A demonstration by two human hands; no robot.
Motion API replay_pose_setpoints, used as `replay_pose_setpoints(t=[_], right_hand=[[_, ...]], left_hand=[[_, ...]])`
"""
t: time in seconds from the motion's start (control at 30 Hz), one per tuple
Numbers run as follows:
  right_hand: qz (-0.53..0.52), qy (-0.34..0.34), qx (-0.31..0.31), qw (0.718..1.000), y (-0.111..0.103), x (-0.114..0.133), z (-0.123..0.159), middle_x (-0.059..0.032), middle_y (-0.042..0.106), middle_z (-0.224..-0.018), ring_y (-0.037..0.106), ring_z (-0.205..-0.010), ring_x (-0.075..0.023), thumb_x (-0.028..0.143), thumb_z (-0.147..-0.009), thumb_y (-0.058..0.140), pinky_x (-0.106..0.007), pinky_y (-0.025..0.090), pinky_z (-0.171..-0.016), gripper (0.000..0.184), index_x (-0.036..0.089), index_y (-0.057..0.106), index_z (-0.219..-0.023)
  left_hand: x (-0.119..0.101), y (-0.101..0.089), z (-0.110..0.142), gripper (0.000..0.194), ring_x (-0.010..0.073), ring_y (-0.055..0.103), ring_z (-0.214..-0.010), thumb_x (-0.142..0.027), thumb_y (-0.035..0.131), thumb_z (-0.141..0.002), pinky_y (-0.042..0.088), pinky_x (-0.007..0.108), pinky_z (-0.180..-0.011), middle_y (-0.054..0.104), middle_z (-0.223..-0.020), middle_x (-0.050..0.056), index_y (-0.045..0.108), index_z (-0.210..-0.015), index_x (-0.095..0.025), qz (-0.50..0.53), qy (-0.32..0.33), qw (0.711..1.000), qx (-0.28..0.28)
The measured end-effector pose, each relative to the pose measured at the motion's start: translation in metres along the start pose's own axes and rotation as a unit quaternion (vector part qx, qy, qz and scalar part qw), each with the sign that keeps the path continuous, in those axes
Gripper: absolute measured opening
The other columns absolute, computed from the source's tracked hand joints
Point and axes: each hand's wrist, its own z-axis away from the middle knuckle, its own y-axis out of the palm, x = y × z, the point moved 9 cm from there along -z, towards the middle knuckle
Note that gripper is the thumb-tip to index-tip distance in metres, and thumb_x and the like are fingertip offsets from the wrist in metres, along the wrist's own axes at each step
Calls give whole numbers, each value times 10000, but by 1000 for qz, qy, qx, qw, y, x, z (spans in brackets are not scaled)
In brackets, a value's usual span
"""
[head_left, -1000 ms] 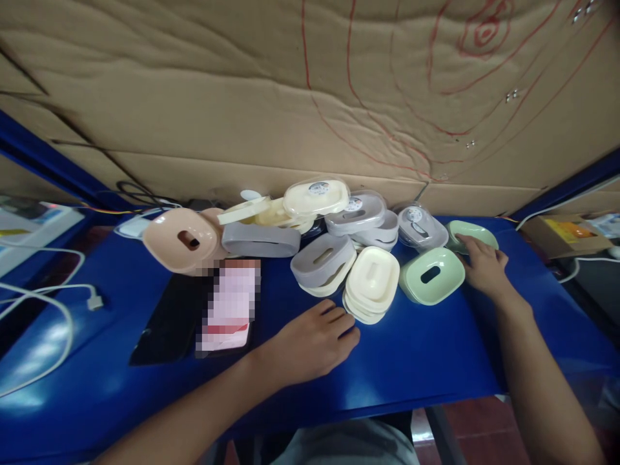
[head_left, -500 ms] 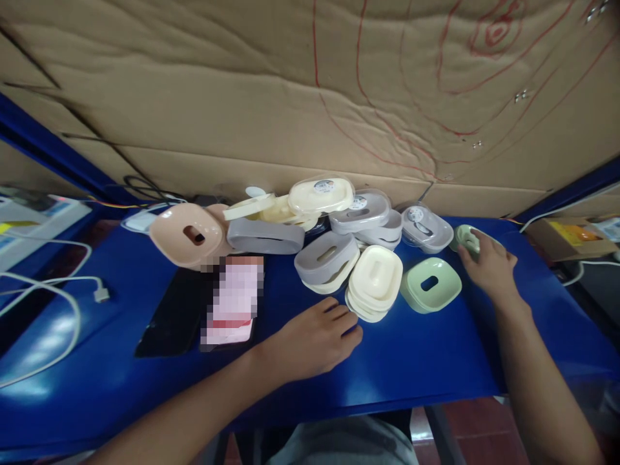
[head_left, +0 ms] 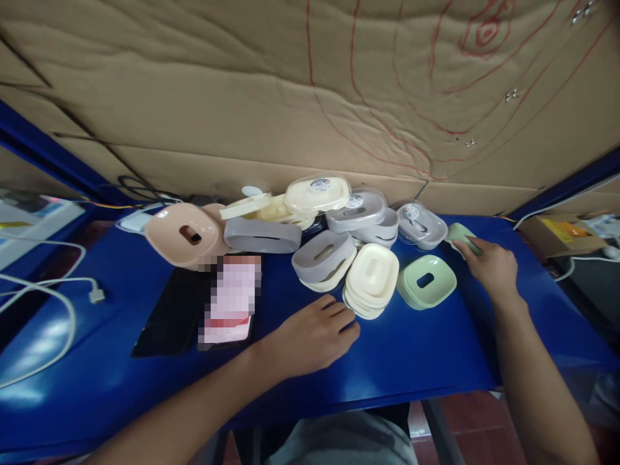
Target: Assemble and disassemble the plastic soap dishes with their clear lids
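Note:
My right hand [head_left: 494,268] grips a green soap dish part [head_left: 462,234] at the far right, thumb on its near side; the part is tilted up and my fingers hide some of it. In front of it sits a second green soap dish [head_left: 433,278] with an oval slot, untouched. My left hand [head_left: 317,336] rests on the table, fingers loosely bent and apart, holding nothing. Close beyond its fingertips is a stack of cream soap dish parts [head_left: 374,274]. Just left of that stack, a grey slotted dish [head_left: 322,255] lies on a cream piece.
Several wrapped cream [head_left: 317,194] and grey dishes [head_left: 421,225] lie along the cardboard wall [head_left: 194,97]. A pink slotted dish [head_left: 181,236] stands at the left, behind a dark flat panel [head_left: 167,320] and a phone [head_left: 232,300]. White cables [head_left: 72,303] cross the left side of the blue table [head_left: 387,361].
My right hand has tipped up the green part at the far right, which lay flatter before. My left hand keeps its place; the view has shifted slightly.

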Motion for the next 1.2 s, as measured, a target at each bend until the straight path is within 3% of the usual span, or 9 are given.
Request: replay_pose_setpoints(t=[0.1, 0.2, 0.3, 0.47, 0.67, 0.8, 0.97, 1.1, 1.2], right_hand=[[-9, 15, -36, 999, -10, 4, 1, -219, 814, -995, 747, -880, -356, 663, -1005, 508, -379, 432, -709, 615, 171, 809, -1221], [-30, 4, -93, 995, -30, 15, 7, -246, 793, -1161, 741, -1056, -369, 584, -1039, 440, -421, 493, -878, 618, 114, 746, -1299], [-106, -103, -135, 980, -54, 46, 23, -193, 750, -1341, 701, -1230, -332, 542, -1045, 474, -443, 462, -1101, 537, 161, 716, -1336], [-181, -314, -50, 931, -64, 114, 63, -78, 801, -1262, 749, -1161, -300, 478, -1037, 591, -474, 511, -1094, 354, 283, 742, -1290], [-115, -378, 9, 918, -56, 158, 87, -78, 794, -1297, 774, -1133, -302, 517, -1043, 625, -445, 575, -970, 405, 267, 745, -1337], [-205, -343, 21, 916, -58, 139, 75, -56, 808, -1251, 765, -1152, -295, 536, -1090, 479, -466, 568, -1019, 415, 303, 764, -1282], [-306, -146, -52, 939, -62, 66, 39, -95, 824, -1054, 778, -985, -280, 538, -1109, 384, -424, 592, -907, 521, 233, 807, -1081], [-303, -188, -9, 934, -56, 80, 42, -61, 832, -979, 781, -949, -274, 525, -1061, 542, -405, 586, -916, 389, 260, 814, -977], [-285, -210, -18, 935, -59, 88, 45, -49, 834, -971, 780, -960, -274, 502, -1043, 586, -394, 573, -933, 337, 279, 817, -940]], left_hand=[[-1, -1, 0, 65, 188, 591, -795, -172, 641, -1001, 401, 369, -783, 633, -887, 10, 618, -943, -191, -3, 3, 1000, 0], [-2, -5, 1, 59, 190, 594, -802, -168, 642, -999, 408, 369, -784, 631, -885, 11, 623, -948, -191, -3, 4, 1000, -8], [-2, -7, 0, 38, 193, 602, -819, -182, 657, -997, 419, 371, -797, 632, -908, 14, 631, -971, -190, -2, 1, 1000, -7], [1, -5, -1, 40, 193, 614, -842, -172, 664, -990, 427, 370, -804, 641, -968, 31, 640, -1021, -181, -3, -4, 1000, 6], [3, -1, 1, 31, 193, 614, -858, -180, 661, -1003, 438, 377, -821, 636, -995, 25, 633, -1014, -186, 6, -5, 1000, 5], [5, 0, 1, 31, 190, 610, -852, -174, 652, -1010, 441, 377, -823, 640, -983, 25, 637, -986, -186, 12, -11, 1000, 5], [3, 0, 1, 51, 187, 600, -831, -170, 655, -1008, 437, 369, -805, 631, -954, 25, 635, -962, -183, 22, -10, 1000, 4], [2, 0, 0, 28, 188, 608, -841, -175, 659, -1012, 444, 365, -810, 645, -960, 30, 645, -987, -178, 21, -9, 1000, 4], [3, -1, 0, 25, 188, 612, -835, -180, 660, -1013, 459, 367, -810, 647, -958, 27, 644, -994, -179, 19, -8, 1000, 4]])
